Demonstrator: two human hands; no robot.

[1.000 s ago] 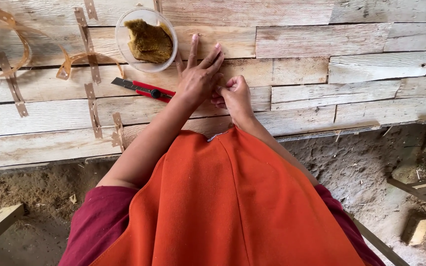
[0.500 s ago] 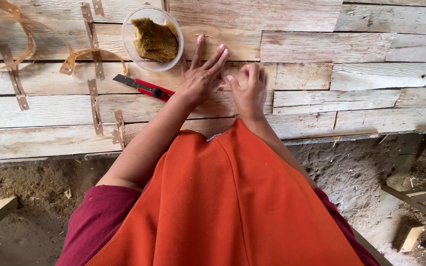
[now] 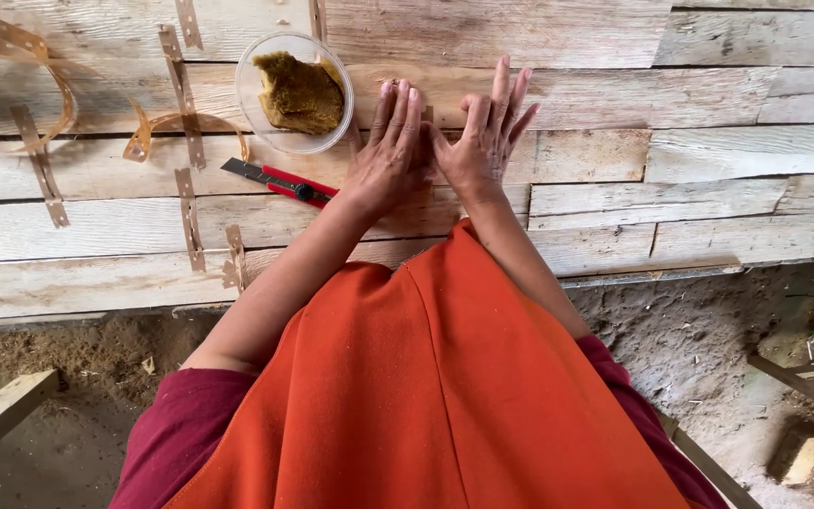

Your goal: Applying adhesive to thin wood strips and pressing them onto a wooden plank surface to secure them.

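Curling across the upper left of the frame, thin tan strips (image 3: 44, 141) on the plank tabletop (image 3: 708, 104); just right of them, a clear round bowl (image 3: 295, 92) of brownish fibrous stuff, top centre-left; below it, a red and black utility knife (image 3: 280, 182), lying flat, partly hidden by the wrist; centre, left hand (image 3: 390, 151) pressed palm-down, fingers together and flat, clamped on nothing; touching it at the thumb side, right hand (image 3: 485, 141), fingers spread apart, also flat on the wood; below, orange apron (image 3: 435, 396).
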